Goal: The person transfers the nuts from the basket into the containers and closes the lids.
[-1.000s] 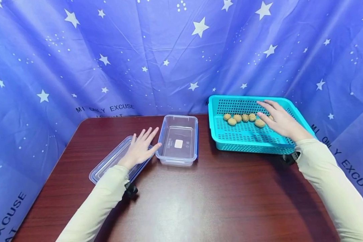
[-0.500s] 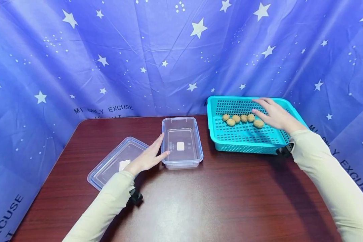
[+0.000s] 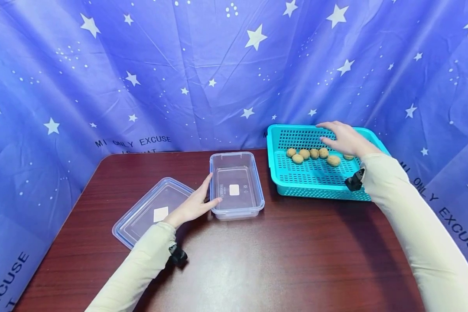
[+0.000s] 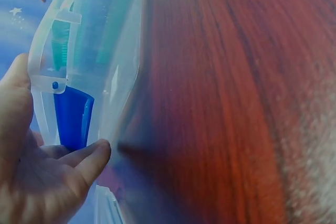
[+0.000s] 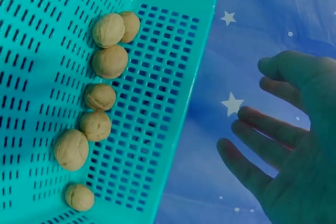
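In the head view, my left hand (image 3: 191, 208) lies along the left side of a clear plastic food container (image 3: 238, 212), the thumb at its rim and the fingers stretched along its wall. The left wrist view shows those fingers beside the blue latch (image 4: 75, 118). Under the left wrist is the clear lid (image 3: 138, 225) with a white label. My right hand (image 3: 345, 138) hovers over the right part of a turquoise basket (image 3: 308, 190), fingers loosely spread and holding nothing. Several walnuts (image 5: 70, 149) sit in the basket; the right hand is apart from them in the right wrist view.
A dark red-brown wooden table (image 3: 257, 264) bears everything. Behind it and at both sides hangs a blue curtain (image 3: 203, 52) with white stars. A black wrist camera (image 3: 354, 180) is strapped under the right wrist, close to the basket's front wall.
My left hand has moved right from above the lid to the container, which has shifted slightly right. My right hand has moved a little left over the basket, uncovering a walnut behind it.
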Demonstrator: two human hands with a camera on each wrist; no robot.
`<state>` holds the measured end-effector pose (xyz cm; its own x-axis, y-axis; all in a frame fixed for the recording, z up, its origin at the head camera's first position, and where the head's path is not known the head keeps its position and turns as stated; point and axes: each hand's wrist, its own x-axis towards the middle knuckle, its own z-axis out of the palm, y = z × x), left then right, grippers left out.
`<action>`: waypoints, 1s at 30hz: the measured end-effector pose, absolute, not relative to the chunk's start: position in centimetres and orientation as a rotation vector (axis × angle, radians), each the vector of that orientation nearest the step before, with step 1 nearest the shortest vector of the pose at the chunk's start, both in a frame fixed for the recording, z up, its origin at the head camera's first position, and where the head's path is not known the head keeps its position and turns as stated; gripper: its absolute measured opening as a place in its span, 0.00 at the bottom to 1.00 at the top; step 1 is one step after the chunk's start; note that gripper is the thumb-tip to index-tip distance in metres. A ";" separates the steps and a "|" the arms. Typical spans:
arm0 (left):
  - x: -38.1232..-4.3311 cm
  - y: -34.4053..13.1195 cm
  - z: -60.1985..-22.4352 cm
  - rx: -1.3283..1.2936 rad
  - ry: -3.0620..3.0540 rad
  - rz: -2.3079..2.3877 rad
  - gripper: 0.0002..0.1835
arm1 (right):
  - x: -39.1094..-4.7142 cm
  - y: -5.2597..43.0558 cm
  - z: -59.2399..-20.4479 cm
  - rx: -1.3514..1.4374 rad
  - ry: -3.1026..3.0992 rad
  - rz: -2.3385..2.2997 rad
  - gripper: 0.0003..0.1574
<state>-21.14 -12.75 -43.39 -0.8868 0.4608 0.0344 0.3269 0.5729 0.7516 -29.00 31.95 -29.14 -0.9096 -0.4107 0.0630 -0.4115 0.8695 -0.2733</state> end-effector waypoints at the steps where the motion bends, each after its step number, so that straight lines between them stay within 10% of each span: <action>1: -21.1 -12.7 -43.5 0.662 2.630 1.231 0.49 | -29.2 31.9 -29.3 0.674 -3.037 0.458 0.31; 30: -20.8 -12.7 -44.4 0.556 2.559 1.402 0.43 | -33.6 30.6 -35.1 0.562 -3.229 1.108 0.25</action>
